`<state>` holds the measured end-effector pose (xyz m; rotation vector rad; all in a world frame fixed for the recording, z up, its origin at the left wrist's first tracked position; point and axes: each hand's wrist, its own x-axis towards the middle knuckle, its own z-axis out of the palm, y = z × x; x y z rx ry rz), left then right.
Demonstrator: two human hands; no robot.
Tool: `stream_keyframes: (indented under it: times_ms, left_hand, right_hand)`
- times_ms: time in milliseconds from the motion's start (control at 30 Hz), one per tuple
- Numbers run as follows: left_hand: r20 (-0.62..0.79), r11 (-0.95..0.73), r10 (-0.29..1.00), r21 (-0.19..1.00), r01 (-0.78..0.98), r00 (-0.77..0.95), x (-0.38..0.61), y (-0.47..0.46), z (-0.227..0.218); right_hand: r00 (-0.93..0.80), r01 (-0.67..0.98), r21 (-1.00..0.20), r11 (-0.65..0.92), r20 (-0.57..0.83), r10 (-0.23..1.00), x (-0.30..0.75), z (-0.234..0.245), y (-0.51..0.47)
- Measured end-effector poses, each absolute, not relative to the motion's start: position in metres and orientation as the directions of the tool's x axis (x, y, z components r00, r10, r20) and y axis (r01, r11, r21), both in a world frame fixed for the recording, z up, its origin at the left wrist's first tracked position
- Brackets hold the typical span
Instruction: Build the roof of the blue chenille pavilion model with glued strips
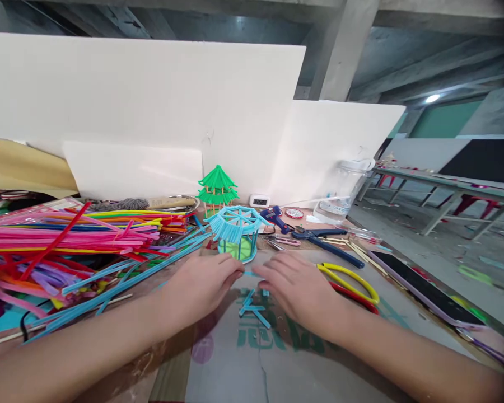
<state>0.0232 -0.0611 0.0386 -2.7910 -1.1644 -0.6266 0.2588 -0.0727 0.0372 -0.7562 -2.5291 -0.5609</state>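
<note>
Both my hands meet over the board, just in front of a small blue pavilion (235,224) made of pipe cleaners, with a partly covered roof and a green base. My left hand (208,282) has its fingers bent and pressed together close to the base. Facing it, my right hand (296,291) is curled, its fingertips pointing left. A short bit of blue pipe cleaner (249,273) shows between the two sets of fingertips; which hand grips it is hidden. Below them lie several cut blue pipe cleaner pieces (254,309).
Bundles of colored pipe cleaners (63,235) fill the left side. Behind the pavilion stand a green tiered model (217,187), a clock (259,200) and a glue gun (277,218). Pliers (327,240), yellow-handled scissors (353,280), a phone (428,291) and a jug (340,190) are to the right.
</note>
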Motion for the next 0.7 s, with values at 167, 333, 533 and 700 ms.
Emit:
stream_keyframes:
  times_ms: [167, 333, 533, 700]
  left_hand:
    - [0.355, -0.729, 0.677, 0.197, 0.656, 0.645, 0.027, -0.066, 0.029]
    - [0.343, -0.72, 0.683, 0.169, 0.673, 0.644, 0.027, -0.065, 0.028]
    - [0.368, -0.682, 0.712, 0.163, 0.713, 0.598, 0.021, -0.053, 0.028]
    - [0.344, -0.593, 0.778, 0.129, 0.795, 0.525, 0.013, -0.039, 0.023]
  right_hand:
    - [-0.821, 0.553, 0.377, 0.743, 0.399, 0.408, 0.256, 0.028, -0.077]
    - [-0.829, 0.547, 0.383, 0.745, 0.375, 0.415, 0.258, 0.025, -0.074]
    - [-0.808, 0.588, 0.387, 0.71, 0.325, 0.492, 0.269, 0.046, -0.066]
    - [-0.677, 0.733, 0.352, 0.582, 0.303, 0.67, 0.298, 0.082, -0.05]
